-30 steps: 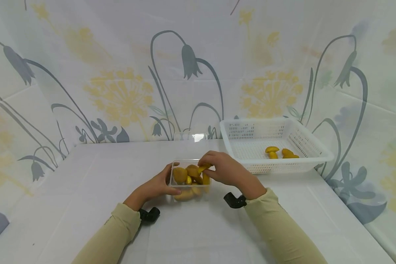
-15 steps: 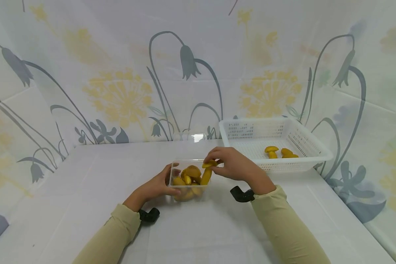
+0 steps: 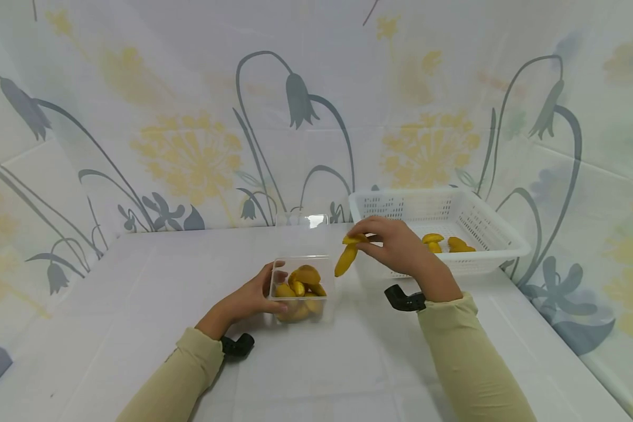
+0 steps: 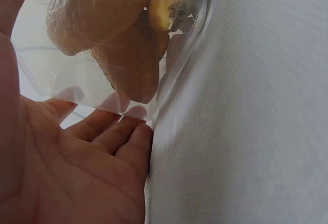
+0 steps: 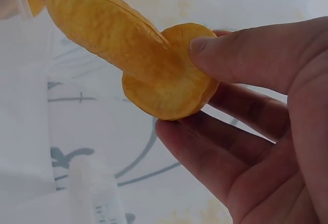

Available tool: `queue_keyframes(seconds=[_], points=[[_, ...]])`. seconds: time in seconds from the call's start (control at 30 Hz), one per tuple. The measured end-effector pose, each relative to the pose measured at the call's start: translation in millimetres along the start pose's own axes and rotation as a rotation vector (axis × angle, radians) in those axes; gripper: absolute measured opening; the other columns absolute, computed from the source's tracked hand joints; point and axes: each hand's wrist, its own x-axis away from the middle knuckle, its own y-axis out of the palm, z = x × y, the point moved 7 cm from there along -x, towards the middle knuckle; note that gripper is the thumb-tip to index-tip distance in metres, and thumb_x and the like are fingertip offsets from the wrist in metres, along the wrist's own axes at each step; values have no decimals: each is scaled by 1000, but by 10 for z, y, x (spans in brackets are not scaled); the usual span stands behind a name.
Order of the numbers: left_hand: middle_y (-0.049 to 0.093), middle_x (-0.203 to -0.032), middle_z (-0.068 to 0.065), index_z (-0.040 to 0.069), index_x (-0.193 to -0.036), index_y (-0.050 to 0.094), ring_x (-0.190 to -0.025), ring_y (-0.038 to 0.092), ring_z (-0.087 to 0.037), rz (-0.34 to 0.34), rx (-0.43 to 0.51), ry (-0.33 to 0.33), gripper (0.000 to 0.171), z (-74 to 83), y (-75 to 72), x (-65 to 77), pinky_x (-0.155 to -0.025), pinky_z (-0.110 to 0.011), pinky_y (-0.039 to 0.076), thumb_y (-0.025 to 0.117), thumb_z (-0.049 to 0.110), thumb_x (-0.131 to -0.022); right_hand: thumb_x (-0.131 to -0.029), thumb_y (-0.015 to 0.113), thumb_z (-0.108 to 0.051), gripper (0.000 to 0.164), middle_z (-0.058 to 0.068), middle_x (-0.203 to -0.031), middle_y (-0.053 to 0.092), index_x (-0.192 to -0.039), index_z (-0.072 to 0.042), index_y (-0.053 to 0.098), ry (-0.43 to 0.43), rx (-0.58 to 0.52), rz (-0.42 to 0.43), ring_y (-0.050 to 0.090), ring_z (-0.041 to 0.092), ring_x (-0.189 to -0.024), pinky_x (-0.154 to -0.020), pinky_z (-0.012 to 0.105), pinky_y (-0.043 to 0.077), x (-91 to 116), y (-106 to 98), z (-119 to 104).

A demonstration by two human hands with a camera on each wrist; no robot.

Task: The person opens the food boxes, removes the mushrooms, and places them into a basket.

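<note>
My right hand (image 3: 401,246) pinches a yellow mushroom (image 3: 345,261) by its cap, up off the table between the clear plastic box (image 3: 300,298) and the white basket. In the right wrist view its thick stem (image 5: 102,32) points away from the thumb, which presses the cap's underside. My left hand (image 3: 250,298) grips the box at its left side, thumb in front and fingers round the back. Several yellow mushrooms (image 3: 308,274) lie heaped in the box; through its wall (image 4: 46,73) they show in the left wrist view.
A white perforated basket (image 3: 501,246) stands at the back right, with a few yellow mushrooms (image 3: 460,244) in it. The box's clear lid (image 3: 300,221) lies open behind it. White cloth (image 3: 295,375) covers the table, and a flower-patterned curtain (image 3: 190,70) closes off the back and sides.
My right hand has lifted the mushroom out of the box and carried it up and to the right. The left hand keeps its hold on the box.
</note>
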Motion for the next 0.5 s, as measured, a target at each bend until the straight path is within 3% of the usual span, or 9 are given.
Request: queue_keyframes(seconds=[0.5], points=[[32, -156, -10, 20, -152, 14, -150, 17, -31, -1, 1, -17, 106, 6, 2, 4, -120, -53, 18, 83, 39, -74, -90, 67, -7, 20, 7, -112, 67, -109, -9, 70, 91, 42, 149, 64, 24, -105, -86, 31, 57, 149, -378, 254]])
